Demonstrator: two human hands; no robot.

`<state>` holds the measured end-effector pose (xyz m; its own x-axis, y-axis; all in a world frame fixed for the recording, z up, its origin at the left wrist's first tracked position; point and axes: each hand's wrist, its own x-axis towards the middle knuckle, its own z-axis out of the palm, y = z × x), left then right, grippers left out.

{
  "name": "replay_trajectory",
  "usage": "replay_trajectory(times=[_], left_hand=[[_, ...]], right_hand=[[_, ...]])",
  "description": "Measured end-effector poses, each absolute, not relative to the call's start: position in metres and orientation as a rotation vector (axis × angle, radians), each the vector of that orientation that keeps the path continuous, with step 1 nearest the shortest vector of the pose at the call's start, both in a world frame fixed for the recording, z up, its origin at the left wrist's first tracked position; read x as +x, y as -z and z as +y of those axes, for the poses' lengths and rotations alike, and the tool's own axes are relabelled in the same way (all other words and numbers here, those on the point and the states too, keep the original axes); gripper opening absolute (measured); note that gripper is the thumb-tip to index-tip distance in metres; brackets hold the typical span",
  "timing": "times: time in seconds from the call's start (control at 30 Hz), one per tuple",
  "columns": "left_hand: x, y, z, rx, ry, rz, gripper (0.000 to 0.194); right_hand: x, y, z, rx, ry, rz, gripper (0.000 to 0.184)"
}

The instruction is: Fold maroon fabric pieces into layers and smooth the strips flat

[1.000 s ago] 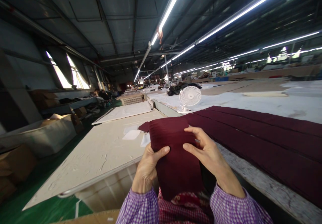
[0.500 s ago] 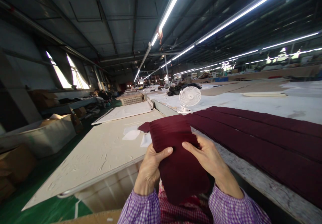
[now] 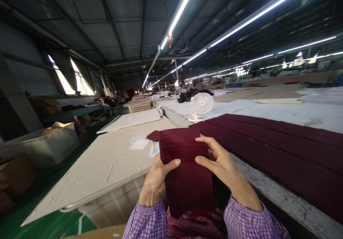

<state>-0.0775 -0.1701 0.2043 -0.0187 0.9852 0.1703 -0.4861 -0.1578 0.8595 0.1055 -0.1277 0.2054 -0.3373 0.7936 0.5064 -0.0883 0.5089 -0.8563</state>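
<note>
A stack of maroon fabric pieces hangs in front of me, its layered edges showing near the top. My left hand grips its left side, thumb lying on the front. On the right side my right hand holds the edge, thumb on the front and index finger raised near the upper right corner; its other fingers are mostly hidden. Just beyond the stack, a small maroon piece and white paper-like pieces lie on the cream board.
Long maroon fabric strips lie along the table to my right. A white clip fan stands behind them. Beneath the cream board is a pale bin. Cardboard boxes sit on the left above the green floor.
My right index finger has lifted and moved up to the stack's upper right edge. The fabric's lower end has swung slightly left and hangs straighter. My left hand keeps its hold.
</note>
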Motion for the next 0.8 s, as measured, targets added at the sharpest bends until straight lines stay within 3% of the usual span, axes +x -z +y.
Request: replay_trajectory(times=[0.1, 0.17, 0.37, 0.43, 0.8], left_hand=[[-0.076, -0.205, -0.17, 0.91, -1.564, 0.714, 0.032], [-0.074, -0.206, -0.169, 0.873, -1.611, 0.7, 0.032], [-0.067, -0.205, -0.16, 0.75, -1.775, 0.689, 0.031], [-0.066, -0.203, -0.158, 0.691, -1.787, 0.675, 0.031], [-0.072, -0.21, -0.155, 0.373, -1.724, 0.529, 0.031]], right_hand=[[0.104, -0.204, -0.128, -0.576, -1.121, -1.705, 0.037], [0.099, -0.203, -0.126, -0.59, -1.018, -1.766, 0.032], [0.072, -0.201, -0.125, -0.774, -0.016, -1.648, 0.012], [0.066, -0.2, -0.127, -0.752, 0.127, -1.684, 0.007], [0.06, -0.193, -0.125, -0.774, 0.08, -1.852, 0.017]])
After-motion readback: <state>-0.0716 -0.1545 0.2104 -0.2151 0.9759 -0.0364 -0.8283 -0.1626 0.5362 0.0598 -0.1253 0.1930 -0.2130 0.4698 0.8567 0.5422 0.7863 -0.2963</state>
